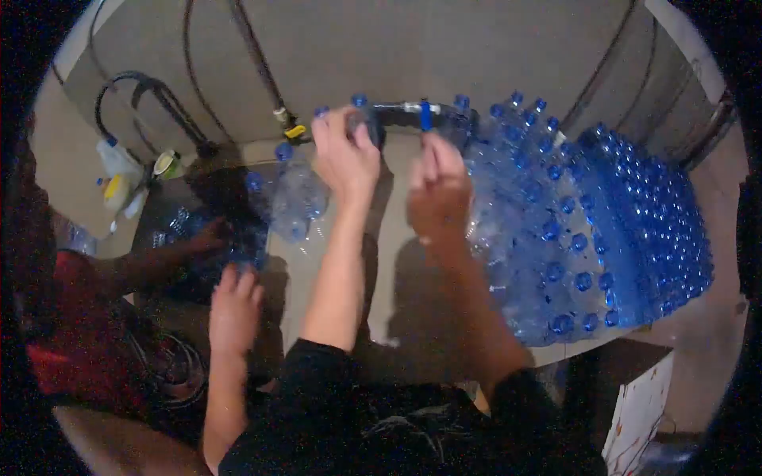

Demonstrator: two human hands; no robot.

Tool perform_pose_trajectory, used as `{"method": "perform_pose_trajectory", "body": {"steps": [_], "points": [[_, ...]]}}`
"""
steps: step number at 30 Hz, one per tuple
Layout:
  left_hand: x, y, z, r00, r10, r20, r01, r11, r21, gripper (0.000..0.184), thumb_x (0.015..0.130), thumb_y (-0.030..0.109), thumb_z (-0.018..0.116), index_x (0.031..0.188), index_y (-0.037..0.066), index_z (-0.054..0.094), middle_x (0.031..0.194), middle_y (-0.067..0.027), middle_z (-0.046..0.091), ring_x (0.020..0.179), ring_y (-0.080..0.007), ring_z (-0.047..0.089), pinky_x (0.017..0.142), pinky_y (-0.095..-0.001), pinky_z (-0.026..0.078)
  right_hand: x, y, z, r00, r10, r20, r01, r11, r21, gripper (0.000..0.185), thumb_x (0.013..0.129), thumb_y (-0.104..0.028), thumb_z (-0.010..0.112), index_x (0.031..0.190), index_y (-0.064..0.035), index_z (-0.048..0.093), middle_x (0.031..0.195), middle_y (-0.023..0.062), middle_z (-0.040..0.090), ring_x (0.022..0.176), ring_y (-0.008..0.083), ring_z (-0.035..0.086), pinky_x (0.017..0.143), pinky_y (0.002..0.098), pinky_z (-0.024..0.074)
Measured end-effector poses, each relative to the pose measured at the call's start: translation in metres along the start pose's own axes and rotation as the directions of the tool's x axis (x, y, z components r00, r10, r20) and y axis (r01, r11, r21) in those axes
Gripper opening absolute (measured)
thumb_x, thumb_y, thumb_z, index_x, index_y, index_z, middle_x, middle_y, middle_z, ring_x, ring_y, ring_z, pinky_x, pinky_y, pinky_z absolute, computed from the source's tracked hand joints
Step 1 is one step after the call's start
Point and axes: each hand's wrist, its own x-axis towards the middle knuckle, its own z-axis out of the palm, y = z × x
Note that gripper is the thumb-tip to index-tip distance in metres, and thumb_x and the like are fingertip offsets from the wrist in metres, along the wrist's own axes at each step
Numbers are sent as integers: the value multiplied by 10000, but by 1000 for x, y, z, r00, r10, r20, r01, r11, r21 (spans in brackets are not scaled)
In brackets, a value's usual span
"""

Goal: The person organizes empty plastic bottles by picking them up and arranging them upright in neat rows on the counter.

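Observation:
My left hand (pixel 346 159) is raised near the wall, its fingers curled against a plastic bottle (pixel 371 133) that they partly hide. A blue bottle cap (pixel 359 101) shows just above the fingers. To its right, my right hand (pixel 439 186) is closed, with its fingertips at the lower end of a blue valve handle (pixel 426 117) on a dark horizontal pipe (pixel 393 113). Clear bottles with blue caps (pixel 295 190) stand left of my left forearm. Many more clear bottles (pixel 516 230) are packed upright beside my right arm.
Shrink-wrapped blue-capped bottles (pixel 647 226) fill the right side. At left, a person in red (pixel 79 317) reaches over a dark surface (pixel 167 226); another hand (pixel 236 309), not mine, is nearby. A yellow valve (pixel 294 131) and hoses are along the wall. A white-sided box (pixel 639 408) stands below right.

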Motion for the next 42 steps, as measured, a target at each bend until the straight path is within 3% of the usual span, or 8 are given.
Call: {"method": "perform_pose_trajectory", "body": {"steps": [3,6,11,21,28,36,40,42], "points": [[57,-50,-2,984,67,167,-133,894,428,414,780,148,697,1183,95,618,1136,-150,605,986,-317,633,821,-439,518,62,19,103,950,-230,209,251,965,-80,433,792,-63,624,1201,31,516,1183,243,551,1144,405,496,957,483,445],[83,-73,2,840,-152,521,-188,818,543,401,771,274,728,1127,97,674,1034,-149,689,944,-306,678,806,-420,541,82,45,153,811,-180,556,366,898,-243,412,802,-69,643,1193,37,566,1085,274,619,991,417,596,885,461,486],[79,-17,-35,711,-194,676,-284,800,528,375,727,422,784,967,137,745,902,-133,718,879,-291,699,758,-388,562,83,11,43,777,72,625,233,890,-393,277,781,-94,688,1043,-7,676,898,255,669,893,418,651,836,461,519],[15,69,7,538,123,834,-378,919,109,393,716,395,783,1057,204,735,923,-112,721,900,-285,690,811,-405,545,104,74,-14,815,347,465,11,792,-611,331,732,-136,720,1026,6,662,967,269,666,955,424,640,861,469,523],[-5,63,76,533,374,759,-532,846,-44,219,824,317,620,911,128,690,867,-172,687,844,-380,677,716,-473,542,29,-14,-72,912,189,-364,-246,963,-115,339,777,-171,701,1059,4,630,855,153,661,764,297,653,686,374,530],[-72,48,53,852,269,449,-160,951,-266,552,739,503,757,1122,114,676,973,-88,719,814,-248,681,736,-344,523,-128,-93,-205,892,-94,441,-154,856,493,138,835,-141,704,958,-79,690,751,60,631,626,193,607,511,293,459],[-104,37,47,777,-46,627,301,903,-306,494,721,375,817,1104,104,662,964,-73,718,722,-196,657,709,-321,517,-171,-61,-282,773,426,470,-383,904,-190,58,822,-27,684,874,-7,699,721,94,672,610,190,660,558,272,493],[-100,34,57,795,34,605,136,963,-232,506,725,359,820,1126,104,647,969,-71,717,707,-184,654,699,-327,518,-189,-60,-288,730,633,258,-608,773,-180,75,822,-10,675,893,3,697,734,87,682,634,156,661,567,263,490]]}}
